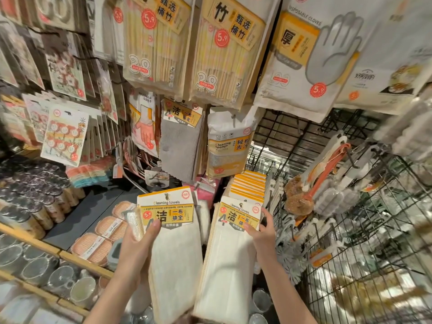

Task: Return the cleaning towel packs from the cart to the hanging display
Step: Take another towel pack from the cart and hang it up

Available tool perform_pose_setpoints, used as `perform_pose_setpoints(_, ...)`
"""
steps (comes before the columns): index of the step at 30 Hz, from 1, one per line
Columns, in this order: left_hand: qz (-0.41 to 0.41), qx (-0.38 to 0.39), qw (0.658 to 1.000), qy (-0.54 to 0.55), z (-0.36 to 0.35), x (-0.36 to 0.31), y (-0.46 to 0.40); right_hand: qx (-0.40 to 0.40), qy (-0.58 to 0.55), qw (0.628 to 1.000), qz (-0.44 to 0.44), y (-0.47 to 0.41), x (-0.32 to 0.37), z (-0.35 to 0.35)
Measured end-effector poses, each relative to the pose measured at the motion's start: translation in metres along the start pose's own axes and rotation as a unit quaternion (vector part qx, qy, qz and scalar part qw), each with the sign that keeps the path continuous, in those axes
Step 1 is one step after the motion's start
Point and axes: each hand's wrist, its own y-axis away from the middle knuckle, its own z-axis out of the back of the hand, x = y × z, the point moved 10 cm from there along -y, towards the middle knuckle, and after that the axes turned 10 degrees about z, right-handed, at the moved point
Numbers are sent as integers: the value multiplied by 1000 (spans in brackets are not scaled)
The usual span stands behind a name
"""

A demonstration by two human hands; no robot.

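Two white cleaning towel packs with yellow header cards hang side by side low in the head view. My left hand (138, 237) grips the left towel pack (174, 249) by its left edge, thumb across the card; the card's hole sits on a hook. My right hand (263, 232) pinches the right towel pack (230, 258) at its card's right edge. Behind that pack, a row of more towel packs (249, 185) hangs on the same peg. The cart is out of view.
A grey towel pack (181, 146) and a cleaning sponge pack (228, 146) hang above. Chopstick packs (224, 50) and glove packs (306, 64) fill the top. A black wire grid (364, 265) with brushes stands right. Shelves with soap dishes (102, 232) and glass cups (60, 274) lie left.
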Motion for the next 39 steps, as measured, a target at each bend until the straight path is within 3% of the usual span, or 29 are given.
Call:
perform_pose_setpoints(12,-8,-50,998,-33,0,-9,-6,-63,63,996,-4,-50,-35,15)
perform_pose_setpoints(17,-7,-67,997,-31,-3,-14,-1,-90,193,976,52,-60,-22,17)
perform_pose_setpoints(24,31,-71,996,-48,-14,-26,14,-39,279,954,107,-64,-20,8)
perform_pose_setpoints(39,17,13,1000,19,-26,-6,3,51,304,948,81,-57,-28,4)
